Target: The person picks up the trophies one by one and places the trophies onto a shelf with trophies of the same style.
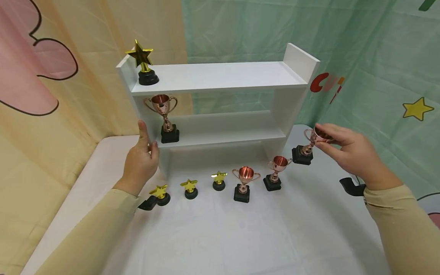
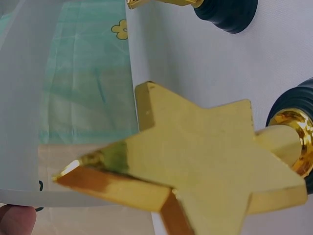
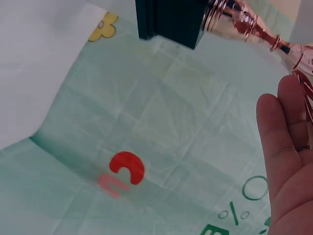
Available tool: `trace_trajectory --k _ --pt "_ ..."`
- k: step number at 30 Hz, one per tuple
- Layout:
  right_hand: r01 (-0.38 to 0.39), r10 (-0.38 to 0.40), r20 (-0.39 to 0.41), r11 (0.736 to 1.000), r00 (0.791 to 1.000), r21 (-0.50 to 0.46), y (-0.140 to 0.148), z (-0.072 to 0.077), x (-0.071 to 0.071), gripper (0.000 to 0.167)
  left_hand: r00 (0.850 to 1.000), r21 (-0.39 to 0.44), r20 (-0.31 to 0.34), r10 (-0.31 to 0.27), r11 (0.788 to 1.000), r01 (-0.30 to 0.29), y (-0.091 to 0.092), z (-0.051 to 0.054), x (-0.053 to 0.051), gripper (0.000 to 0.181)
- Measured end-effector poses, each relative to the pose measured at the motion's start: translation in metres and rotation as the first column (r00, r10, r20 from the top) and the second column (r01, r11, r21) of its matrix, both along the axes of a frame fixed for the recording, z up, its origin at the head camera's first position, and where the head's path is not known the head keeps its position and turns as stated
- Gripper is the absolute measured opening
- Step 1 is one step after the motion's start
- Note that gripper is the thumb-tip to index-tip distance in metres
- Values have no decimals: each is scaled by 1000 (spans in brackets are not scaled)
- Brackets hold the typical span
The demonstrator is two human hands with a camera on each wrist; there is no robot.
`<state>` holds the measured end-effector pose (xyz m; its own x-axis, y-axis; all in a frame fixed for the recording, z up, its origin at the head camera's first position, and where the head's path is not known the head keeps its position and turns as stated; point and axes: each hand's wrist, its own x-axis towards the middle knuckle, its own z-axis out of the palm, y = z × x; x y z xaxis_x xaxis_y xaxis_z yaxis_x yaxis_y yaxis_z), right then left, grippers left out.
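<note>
My right hand (image 1: 354, 152) pinches a copper trophy cup (image 1: 313, 140) by its bowl, right of the shelf; the cup leans, its black base (image 3: 173, 22) toward the left. In the right wrist view, fingers (image 3: 279, 142) lie beside the bowl. My left hand (image 1: 139, 164) is at the left side of the white shelf (image 1: 220, 128), one finger pointing up; a fingertip (image 2: 17, 220) touches a panel edge in the left wrist view. A copper trophy (image 1: 166, 118) stands on the middle level at the left, and a gold star trophy (image 1: 144, 63) above it on the top level.
Before the shelf on the white table (image 1: 220, 236) stand three small gold star trophies (image 1: 159, 192) (image 1: 189, 187) (image 1: 219, 179) and two copper cups (image 1: 245, 177) (image 1: 276, 170). Printed curtains (image 1: 237, 30) hang behind.
</note>
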<state>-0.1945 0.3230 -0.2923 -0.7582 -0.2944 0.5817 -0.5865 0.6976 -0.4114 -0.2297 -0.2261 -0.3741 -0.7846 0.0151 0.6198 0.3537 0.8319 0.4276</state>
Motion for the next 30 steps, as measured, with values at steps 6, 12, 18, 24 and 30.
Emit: trace_trajectory --k 6,12,18,24,30 --pt "3 -4 -41 1000 999 -5 -7 12 -1 60 1000 6 -11 -4 1000 4 -1 -1 -1 99" --pt "-9 10 -46 1000 999 24 -20 24 0 61 998 13 -64 -21 1000 22 -2 -2 -4 101" --pt "-48 52 -73 998 996 48 -42 34 -5 59 997 15 -72 -23 1000 24 -2 -3 -4 102" --pt "-140 152 -110 985 982 105 -70 40 -14 58 998 16 -59 -17 1000 18 -2 -3 -4 101" --pt "-189 204 -99 972 974 140 -98 45 -21 55 999 17 -44 -10 1000 10 -1 -2 -4 100"
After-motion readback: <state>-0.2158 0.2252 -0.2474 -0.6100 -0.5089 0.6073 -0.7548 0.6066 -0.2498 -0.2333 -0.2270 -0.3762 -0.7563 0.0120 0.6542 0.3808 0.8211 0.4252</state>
